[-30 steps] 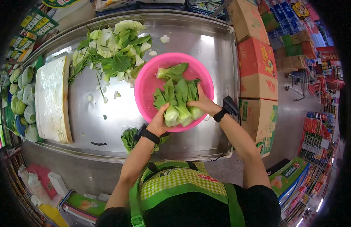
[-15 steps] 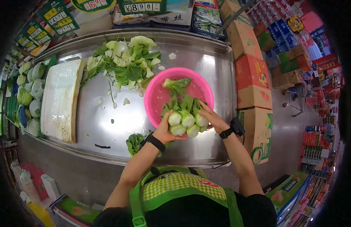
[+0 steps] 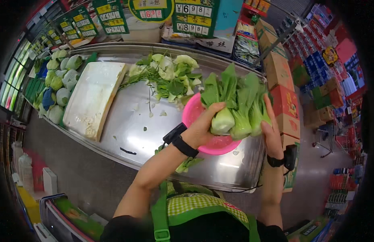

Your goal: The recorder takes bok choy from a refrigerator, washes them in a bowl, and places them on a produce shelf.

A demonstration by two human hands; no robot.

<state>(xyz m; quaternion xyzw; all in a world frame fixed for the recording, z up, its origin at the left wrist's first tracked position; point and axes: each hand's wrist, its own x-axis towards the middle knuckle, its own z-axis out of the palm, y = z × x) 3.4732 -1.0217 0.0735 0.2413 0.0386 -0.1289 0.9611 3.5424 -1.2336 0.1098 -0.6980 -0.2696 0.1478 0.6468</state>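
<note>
Bok choy bunch (image 3: 244, 105) up in both hands, above pink basin (image 3: 187, 115) on right part of bench (image 3: 130, 115); pale bases near, leaves far. Left hand (image 3: 204, 125) clasps left side, thumb across outer stalk, other fingers mostly hidden. Right hand (image 3: 272, 137) cups right side, fingers fairly straight along leaves. Likely light; bases firm, leaves soft, easily torn, slippery if wet. Best hold: thick bases, from both sides. Loose greens (image 3: 168, 76) far, white slab (image 3: 96, 92) left.
</note>
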